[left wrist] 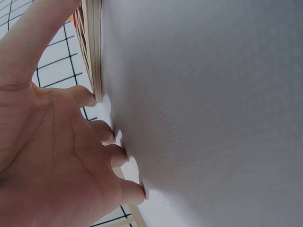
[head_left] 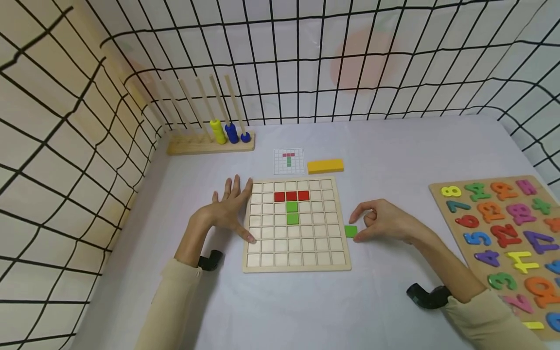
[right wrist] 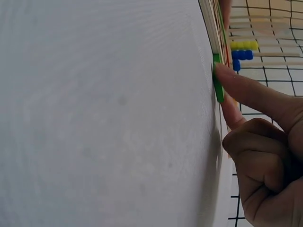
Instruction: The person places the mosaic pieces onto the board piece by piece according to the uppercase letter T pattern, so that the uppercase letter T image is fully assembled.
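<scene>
A square wooden grid board (head_left: 297,268) lies flat on the table. Three red tiles (head_left: 291,196) form a row in its upper part, and two green tiles (head_left: 292,213) run down below the middle one. My left hand (head_left: 225,211) spreads along the board's left side, thumb over the edge and the other fingertips on the cloth or at the frame's corner. Thumb and index finger of my right hand (head_left: 385,222) pinch a loose green tile (head_left: 351,231) by opposite edges, right at the board's right rim. In the right wrist view this green tile (right wrist: 218,80) stands close over the cloth.
Behind the board lie a small pattern card (head_left: 282,167) with a red and green T and a yellow bar (head_left: 325,166). A peg abacus (head_left: 188,146) with beads stands back left. A number puzzle board (head_left: 463,228) occupies the right side. Black wire grid (head_left: 297,63) encloses the table.
</scene>
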Tool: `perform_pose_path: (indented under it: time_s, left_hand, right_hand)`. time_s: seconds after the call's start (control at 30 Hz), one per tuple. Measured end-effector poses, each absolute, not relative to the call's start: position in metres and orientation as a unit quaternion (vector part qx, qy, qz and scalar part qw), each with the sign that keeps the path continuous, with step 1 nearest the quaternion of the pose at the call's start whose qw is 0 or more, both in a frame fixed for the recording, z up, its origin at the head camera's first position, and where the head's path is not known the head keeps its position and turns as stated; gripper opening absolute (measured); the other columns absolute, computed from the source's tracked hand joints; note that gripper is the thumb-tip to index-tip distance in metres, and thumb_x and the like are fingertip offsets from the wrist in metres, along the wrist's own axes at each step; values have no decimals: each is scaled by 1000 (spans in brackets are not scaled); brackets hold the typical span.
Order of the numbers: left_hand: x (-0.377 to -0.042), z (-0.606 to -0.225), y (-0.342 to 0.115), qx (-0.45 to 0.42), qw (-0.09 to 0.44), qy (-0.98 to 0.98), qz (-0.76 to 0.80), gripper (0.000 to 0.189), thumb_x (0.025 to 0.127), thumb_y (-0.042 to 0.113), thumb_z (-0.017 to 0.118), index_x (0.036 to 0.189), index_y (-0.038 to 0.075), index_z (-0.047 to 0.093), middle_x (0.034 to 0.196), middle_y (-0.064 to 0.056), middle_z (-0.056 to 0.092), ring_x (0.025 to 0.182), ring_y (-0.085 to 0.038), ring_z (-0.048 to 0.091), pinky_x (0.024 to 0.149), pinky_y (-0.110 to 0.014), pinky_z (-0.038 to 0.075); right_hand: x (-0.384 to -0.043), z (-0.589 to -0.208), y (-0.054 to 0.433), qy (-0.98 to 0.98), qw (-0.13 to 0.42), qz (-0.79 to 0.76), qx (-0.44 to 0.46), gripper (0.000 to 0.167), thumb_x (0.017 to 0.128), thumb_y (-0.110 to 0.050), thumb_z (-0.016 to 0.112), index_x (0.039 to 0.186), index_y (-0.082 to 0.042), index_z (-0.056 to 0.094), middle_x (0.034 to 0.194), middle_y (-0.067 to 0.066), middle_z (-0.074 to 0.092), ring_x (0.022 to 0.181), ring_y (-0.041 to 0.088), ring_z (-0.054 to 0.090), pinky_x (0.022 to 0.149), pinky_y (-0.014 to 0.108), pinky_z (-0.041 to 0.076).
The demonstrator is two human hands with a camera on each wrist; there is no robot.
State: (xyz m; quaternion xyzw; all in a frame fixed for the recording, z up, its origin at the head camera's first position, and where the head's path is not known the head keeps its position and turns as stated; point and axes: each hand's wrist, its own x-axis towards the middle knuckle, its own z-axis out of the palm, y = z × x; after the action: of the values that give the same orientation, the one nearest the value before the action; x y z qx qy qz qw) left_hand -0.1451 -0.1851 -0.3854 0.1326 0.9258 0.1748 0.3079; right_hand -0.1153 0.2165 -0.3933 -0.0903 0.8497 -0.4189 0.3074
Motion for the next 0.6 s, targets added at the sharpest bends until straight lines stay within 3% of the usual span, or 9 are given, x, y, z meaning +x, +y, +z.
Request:
perform_pose_path:
  time_s: [0.6]
  left_hand:
    - [-145,-387,-185,131,308,925,180,157,63,49,98,165,15,-17,166,-21,-35,153,-41,-35,120,-75,-15]
  right_hand:
    - [-112,-393,219,878,262,-390,-92,36,74,-15,92,103,0,75,57,-4,41,54,9,35,53,23,28]
